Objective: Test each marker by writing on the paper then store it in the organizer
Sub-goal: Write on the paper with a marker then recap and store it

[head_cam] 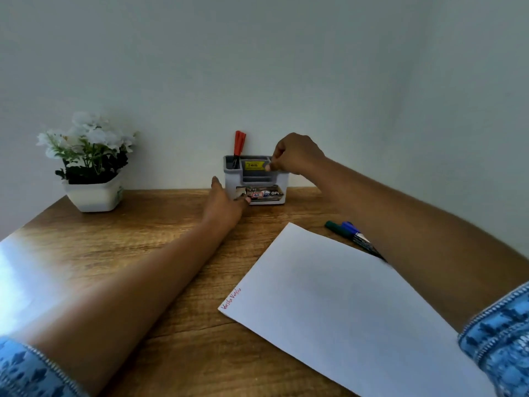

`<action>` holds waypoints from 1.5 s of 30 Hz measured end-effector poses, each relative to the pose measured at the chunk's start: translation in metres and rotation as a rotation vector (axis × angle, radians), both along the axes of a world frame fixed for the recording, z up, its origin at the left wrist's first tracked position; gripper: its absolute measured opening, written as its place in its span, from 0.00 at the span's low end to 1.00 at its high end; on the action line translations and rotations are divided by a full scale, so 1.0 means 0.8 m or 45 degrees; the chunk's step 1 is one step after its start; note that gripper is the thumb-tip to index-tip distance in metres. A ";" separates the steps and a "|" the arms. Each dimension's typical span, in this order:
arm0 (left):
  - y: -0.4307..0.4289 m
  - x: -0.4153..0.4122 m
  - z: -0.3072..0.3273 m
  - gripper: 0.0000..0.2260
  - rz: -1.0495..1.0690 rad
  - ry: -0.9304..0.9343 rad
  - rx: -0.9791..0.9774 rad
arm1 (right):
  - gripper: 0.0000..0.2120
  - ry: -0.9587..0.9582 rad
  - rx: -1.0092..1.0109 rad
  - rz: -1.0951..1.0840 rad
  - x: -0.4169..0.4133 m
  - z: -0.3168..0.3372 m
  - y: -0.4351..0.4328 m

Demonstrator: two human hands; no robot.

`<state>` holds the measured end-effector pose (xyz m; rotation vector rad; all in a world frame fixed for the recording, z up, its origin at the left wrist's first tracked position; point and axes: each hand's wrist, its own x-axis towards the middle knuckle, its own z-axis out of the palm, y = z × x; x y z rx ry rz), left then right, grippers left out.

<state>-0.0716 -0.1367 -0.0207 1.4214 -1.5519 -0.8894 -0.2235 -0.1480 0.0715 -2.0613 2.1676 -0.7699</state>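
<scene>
A white and grey organizer [282,179] stands at the back of the wooden desk against the wall. A red marker [239,144] stands upright in its left compartment. My left hand [224,203] rests against the organizer's lower left side, its thumb on the front label. My right hand [296,153] pinches the organizer's upper right rim. A white paper [343,305] lies at the front right, with red writing [231,298] near its left corner. A green marker [335,226] and a blue marker [352,228] lie side by side beyond the paper, partly under my right forearm.
A white pot of white flowers [91,164] stands at the back left of the desk [128,239]. Bright glare covers the desk's left edge. The wall is right behind the organizer.
</scene>
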 end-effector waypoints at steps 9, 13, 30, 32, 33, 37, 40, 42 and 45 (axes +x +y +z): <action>0.130 0.074 0.000 0.22 -0.646 -0.440 0.018 | 0.09 0.248 0.188 -0.075 -0.070 -0.042 0.154; 0.165 0.102 0.000 0.32 -0.884 -0.661 0.055 | 0.09 0.332 0.094 -0.188 -0.101 -0.061 0.180; 0.166 0.096 0.000 0.44 -0.920 -1.011 -0.115 | 0.07 0.320 -0.126 0.284 -0.072 -0.077 0.190; 0.169 0.091 0.001 0.41 -0.864 -0.982 -0.076 | 0.07 0.321 -0.221 0.497 -0.048 -0.069 0.205; 0.171 0.089 0.002 0.40 -0.826 -0.928 -0.074 | 0.07 0.373 -0.227 0.559 -0.038 -0.067 0.211; 0.181 0.077 0.009 0.33 -0.636 -0.708 -0.369 | 0.05 0.599 -0.268 0.667 -0.013 -0.072 0.221; 0.186 0.070 0.008 0.17 -0.527 -0.652 -0.599 | 0.04 0.573 -0.392 0.753 -0.006 -0.076 0.221; 0.185 0.072 0.006 0.12 -0.460 -0.632 -0.648 | 0.05 0.541 -0.442 0.801 -0.004 -0.080 0.221; 0.182 0.077 0.010 0.10 -0.412 -0.628 -0.728 | 0.07 0.520 -0.466 0.830 -0.003 -0.081 0.220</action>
